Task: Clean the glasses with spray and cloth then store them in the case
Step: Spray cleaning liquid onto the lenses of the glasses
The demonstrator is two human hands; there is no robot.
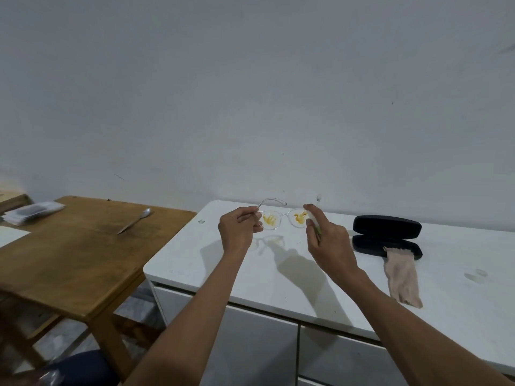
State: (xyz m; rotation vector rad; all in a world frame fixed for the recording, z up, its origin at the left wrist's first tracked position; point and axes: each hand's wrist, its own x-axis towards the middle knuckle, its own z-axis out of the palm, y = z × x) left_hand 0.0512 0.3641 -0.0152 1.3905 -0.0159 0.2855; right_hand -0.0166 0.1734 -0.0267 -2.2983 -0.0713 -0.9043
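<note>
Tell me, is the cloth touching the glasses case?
Touching. In the head view, the cloth's upper end lies over the open case's front edge, with no gap visible.

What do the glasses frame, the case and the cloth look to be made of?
Glasses: clear glossy plastic, seemingly; the frame is see-through, the lenses smeared yellow-brown.
Case: black, matte, rigid shell, maybe leatherette over a hard core.
Cloth: soft beige fabric, limp and creased.

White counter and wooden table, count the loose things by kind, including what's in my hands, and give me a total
Glasses: 1, held in the left hand
Spray bottle: 1, in the right hand
Glasses case: 1, open
Cloth: 1
Spoon: 1
Plastic packet: 1
Total: 6
</note>
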